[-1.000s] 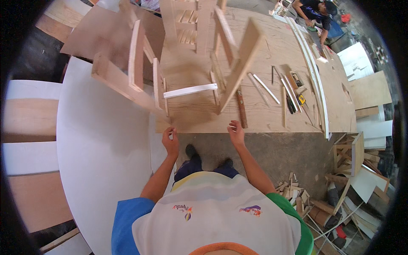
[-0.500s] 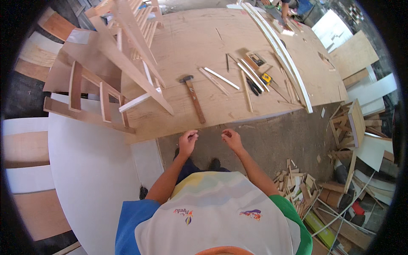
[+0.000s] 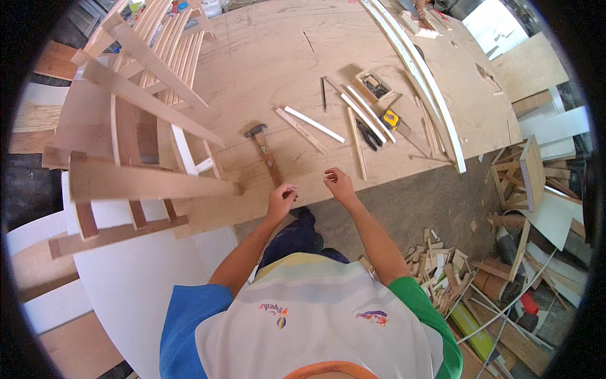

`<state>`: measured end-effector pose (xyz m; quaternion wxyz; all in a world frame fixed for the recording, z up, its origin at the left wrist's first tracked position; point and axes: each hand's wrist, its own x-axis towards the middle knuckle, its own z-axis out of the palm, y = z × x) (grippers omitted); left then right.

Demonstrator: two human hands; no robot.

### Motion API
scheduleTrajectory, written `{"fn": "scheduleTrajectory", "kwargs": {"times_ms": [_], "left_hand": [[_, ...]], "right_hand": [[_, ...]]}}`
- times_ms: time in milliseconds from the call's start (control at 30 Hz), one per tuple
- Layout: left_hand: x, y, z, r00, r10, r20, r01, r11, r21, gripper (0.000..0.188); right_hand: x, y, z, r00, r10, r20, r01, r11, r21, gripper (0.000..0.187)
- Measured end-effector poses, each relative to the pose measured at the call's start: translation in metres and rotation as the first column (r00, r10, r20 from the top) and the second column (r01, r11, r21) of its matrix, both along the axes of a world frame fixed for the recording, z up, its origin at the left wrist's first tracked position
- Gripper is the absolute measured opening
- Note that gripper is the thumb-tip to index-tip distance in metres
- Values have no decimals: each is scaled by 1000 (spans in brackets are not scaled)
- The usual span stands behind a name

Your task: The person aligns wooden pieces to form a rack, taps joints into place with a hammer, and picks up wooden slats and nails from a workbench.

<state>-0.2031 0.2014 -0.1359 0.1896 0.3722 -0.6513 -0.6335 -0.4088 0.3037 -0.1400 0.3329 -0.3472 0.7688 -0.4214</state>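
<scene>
Just over the near edge of a wooden worktable (image 3: pixel 221 38), my left hand (image 3: pixel 282 201) is loosely curled with nothing visible in it. The handle end of a hammer (image 3: pixel 267 158) lies right by its fingers; whether they touch it I cannot tell. My right hand (image 3: pixel 339 184) hovers a little to the right, fingers bent and apart, holding nothing that shows. Beyond the hands lie a wood strip (image 3: pixel 300 131), a white strip (image 3: pixel 314 124), black-handled pliers (image 3: pixel 367 134) and a yellow tape measure (image 3: pixel 391 119).
Slatted wooden frames (image 3: pixel 151 114) stand on the left side of the table. A small wooden box (image 3: pixel 372 85) holds bits. Long white-edged strips (image 3: pixel 420 76) run down the right. Wood offcuts (image 3: pixel 435 265) pile on the floor at right. At the far edge, another person's hand (image 3: pixel 420 7) shows.
My body and both hands have come closer to the table, and the hands now reach over its edge. The view has shifted, so the wooden frames appear lower and further left.
</scene>
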Motion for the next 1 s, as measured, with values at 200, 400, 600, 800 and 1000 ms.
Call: {"fn": "scheduleTrajectory", "kwargs": {"times_ms": [200,400,600,800,1000], "left_hand": [[-69,-29,22,994,-96,44,97,995,-28,19],[-86,-36,6,998,-67,9,66,994,82,20],[-72,-42,-32,992,22,124,-43,984,175,26],[-100,-48,-34,928,372,39,-342,802,489,30],[-119,-31,-4,904,427,35,-390,787,478,27]], "right_hand": [[-43,-55,-20,953,47,-299,-34,998,49,46],[-50,-105,-49,829,248,-501,-148,962,231,55],[-56,-106,-41,945,275,-179,-229,944,238,52],[-38,-55,-16,485,193,853,-219,971,-95,46],[-43,-30,-21,605,243,758,-351,936,-21,36]]}}
